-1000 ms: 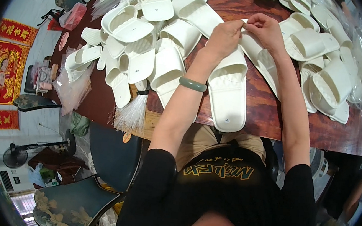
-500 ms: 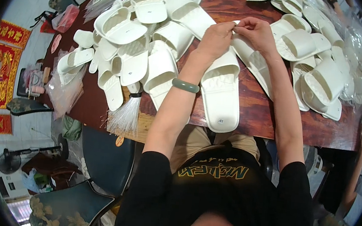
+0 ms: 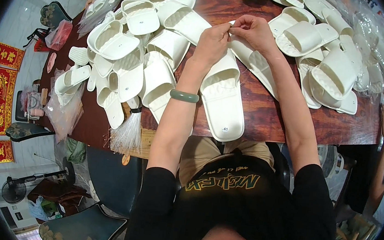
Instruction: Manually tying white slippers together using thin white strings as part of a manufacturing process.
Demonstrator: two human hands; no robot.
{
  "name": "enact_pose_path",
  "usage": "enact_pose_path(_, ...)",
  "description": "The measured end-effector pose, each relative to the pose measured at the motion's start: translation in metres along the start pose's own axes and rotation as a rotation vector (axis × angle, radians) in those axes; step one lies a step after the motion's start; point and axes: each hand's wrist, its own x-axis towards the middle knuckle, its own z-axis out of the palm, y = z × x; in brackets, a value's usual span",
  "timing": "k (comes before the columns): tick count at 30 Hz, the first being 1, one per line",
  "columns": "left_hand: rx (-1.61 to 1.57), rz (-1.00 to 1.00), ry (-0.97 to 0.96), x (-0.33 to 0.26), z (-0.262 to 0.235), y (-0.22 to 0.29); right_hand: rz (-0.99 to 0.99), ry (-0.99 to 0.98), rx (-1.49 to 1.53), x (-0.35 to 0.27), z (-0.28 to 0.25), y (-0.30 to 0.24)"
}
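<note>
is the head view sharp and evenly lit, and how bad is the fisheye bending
Head view: sharp and evenly lit at the left hand and right hand over the white slipper; soft glare on the wooden table; table edge bows strongly; black rim surrounds the picture.

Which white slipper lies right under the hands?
The white foam slide slipper lying sole-up under the left hand and right hand, heel toward the table edge; the others sit in piles aside.
</note>
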Motion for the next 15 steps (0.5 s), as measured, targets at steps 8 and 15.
enact_pose_path(8, -0.015, -0.028, 0.006, -0.001, -0.003, 0.0, 0.016, -0.041, 0.083, -0.002, 0.0, -0.008)
enact_pose_path(15, -0.081, -0.076, -0.013, 0.001, 0.0, 0.003, 0.018, -0.13, 0.244, 0.003, -0.003, 0.009)
